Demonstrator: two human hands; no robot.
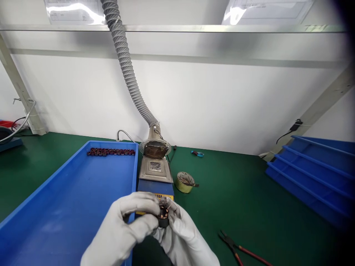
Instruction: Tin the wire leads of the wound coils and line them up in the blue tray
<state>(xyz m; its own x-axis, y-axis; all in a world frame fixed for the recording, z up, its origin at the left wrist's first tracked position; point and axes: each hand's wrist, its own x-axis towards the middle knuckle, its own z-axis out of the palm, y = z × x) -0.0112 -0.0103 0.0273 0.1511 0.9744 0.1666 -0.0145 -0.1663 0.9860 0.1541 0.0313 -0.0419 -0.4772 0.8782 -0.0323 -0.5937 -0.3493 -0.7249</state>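
In white gloves, my left hand (133, 218) and my right hand (180, 225) meet at the lower middle of the view. Between their fingertips is a small black ring-shaped coil (163, 221) with copper-coloured wire showing inside. My left thumb and fingers pinch it from the left. From the right, my right fingers close on it, their glove tips darkly stained. Just beyond the hands stands a blue solder pot (155, 184) with a metal top plate, partly covered by my fingers.
A blue tray (83, 192) on the left holds a row of small dark-red coils (111, 152) along its far end. A grey exhaust hose (129, 70) hangs over the pot. Rightward are a yellow tin (183, 186), pliers (231, 244), blue snips (197, 153) and stacked blue trays (310, 177).
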